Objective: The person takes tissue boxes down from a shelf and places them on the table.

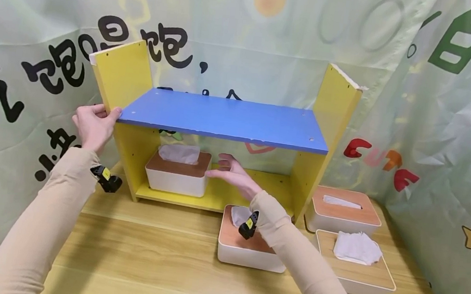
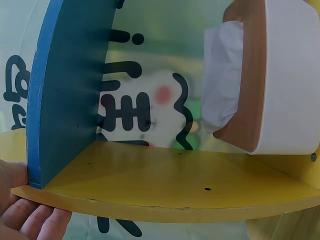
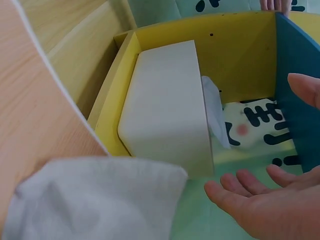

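Note:
A small yellow shelf unit (image 1: 337,115) with a blue middle board (image 1: 226,117) stands on the wooden table. My left hand (image 1: 95,126) grips its left side panel (image 2: 150,200) at the front edge, level with the blue board, thumb on the inner side and fingers outside. On the lower shelf, toward the left, sits a white tissue box (image 1: 174,182) with a brown wooden lid and a tissue sticking out. My right hand (image 1: 234,173) is in front of the lower opening with fingers spread, fingertips right by this box's right end. Nothing is in its palm (image 3: 285,210).
Another tissue box (image 1: 249,257) stands before the shelf, under my right forearm. Two more, a brown-lidded one (image 1: 344,222) and a paler-lidded one (image 1: 365,290), stand right of the shelf. A printed cloth (image 1: 240,31) hangs behind and along both sides.

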Motion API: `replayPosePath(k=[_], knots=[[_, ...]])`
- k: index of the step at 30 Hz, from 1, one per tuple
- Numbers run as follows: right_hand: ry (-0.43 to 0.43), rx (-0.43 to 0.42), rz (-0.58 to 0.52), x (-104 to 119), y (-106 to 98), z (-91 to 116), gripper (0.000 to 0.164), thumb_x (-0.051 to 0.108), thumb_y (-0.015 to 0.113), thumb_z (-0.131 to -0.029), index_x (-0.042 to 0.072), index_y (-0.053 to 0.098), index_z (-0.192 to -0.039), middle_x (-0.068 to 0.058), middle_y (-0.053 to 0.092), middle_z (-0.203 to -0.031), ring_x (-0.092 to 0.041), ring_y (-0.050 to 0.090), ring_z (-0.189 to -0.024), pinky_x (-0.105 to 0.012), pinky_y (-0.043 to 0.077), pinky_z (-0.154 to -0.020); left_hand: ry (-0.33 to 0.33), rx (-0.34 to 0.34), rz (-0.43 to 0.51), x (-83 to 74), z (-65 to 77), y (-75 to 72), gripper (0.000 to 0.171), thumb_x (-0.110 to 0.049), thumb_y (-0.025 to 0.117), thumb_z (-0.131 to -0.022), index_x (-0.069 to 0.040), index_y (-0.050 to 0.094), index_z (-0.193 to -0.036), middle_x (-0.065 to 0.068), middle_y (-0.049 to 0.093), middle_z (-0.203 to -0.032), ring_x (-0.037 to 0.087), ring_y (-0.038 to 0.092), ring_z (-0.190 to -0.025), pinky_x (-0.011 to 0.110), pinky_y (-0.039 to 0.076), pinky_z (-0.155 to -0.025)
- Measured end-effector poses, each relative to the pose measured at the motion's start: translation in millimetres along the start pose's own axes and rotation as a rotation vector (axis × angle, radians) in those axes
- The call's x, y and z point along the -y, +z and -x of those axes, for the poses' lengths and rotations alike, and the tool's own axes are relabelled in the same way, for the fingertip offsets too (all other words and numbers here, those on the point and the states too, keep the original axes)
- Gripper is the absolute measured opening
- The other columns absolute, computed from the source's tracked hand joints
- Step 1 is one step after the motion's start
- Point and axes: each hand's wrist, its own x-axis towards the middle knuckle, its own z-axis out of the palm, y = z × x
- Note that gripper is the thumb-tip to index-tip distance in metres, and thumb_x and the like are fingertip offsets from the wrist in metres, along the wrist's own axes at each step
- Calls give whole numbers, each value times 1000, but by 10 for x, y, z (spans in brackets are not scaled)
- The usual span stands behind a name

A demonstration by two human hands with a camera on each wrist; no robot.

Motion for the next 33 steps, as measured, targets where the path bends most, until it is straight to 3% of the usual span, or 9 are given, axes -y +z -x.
replayPosePath(k=[13,19,22,26,29,33], knots=[[44,-30,-38,-65,218,-240,95,23,77,-85,12,20,-160,-19,29,-161,-35,31,-149,-51,31,-121,-14,3,-10,-2,-8,7,46,-35,72,-90,-5,70,-125,-37,44,-49,10,36,-121,35,26,-116],[41,-53,-84,-96,292,-331,97,23,78,-85,13,18,-161,-18,24,-164,-36,28,-151,-51,28,-123,-29,5,-11,7,-10,0,47,-36,72,-90,-6,70,-125,-36,44,-50,1,28,-107,36,27,-114],[42,-60,-104,-116,333,-365,98,22,78,-85,12,17,-161,-18,22,-165,-37,28,-151,-52,28,-122,-34,9,-16,8,-15,-6,47,-37,72,-90,-7,70,-126,-38,44,-49,3,30,-110,35,27,-114],[41,-74,-123,-139,379,-406,100,22,79,-84,11,16,-161,-17,19,-167,-38,25,-152,-51,26,-124,-20,11,-5,-2,-7,-1,46,-35,72,-90,-5,70,-125,-38,43,-48,16,38,-129,36,29,-115],[34,-88,-133,-155,403,-443,104,22,80,-83,12,14,-162,-15,17,-168,-36,22,-154,-51,24,-125,-13,12,9,-11,0,4,47,-34,72,-90,-4,69,-126,-38,43,-48,21,35,-140,36,31,-115],[35,-100,-142,-165,434,-486,106,22,81,-83,16,11,-162,-12,14,-169,-33,19,-156,-52,24,-125,-24,6,6,-12,-3,-1,47,-34,72,-90,-5,70,-125,-36,44,-49,21,34,-137,35,29,-115]])
